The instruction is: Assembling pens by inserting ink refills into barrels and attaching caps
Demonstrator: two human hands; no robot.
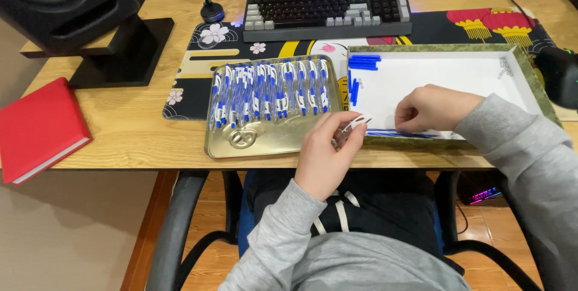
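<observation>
Your left hand [328, 155] pinches a white pen barrel [355, 123]; your right hand [428, 108] curls, fingertips down, in the white tray [445, 71]. Many assembled pens [271, 89] fill the gold tray [253, 140]; few blue parts [361, 62] remain.

Even, warm indoor light falls from above, leaving soft shadows under the speaker stand [123, 50]. The gold tin tray [265, 140] shows mild glare. Focus is sharp; edges bow slightly from the wide lens.
</observation>
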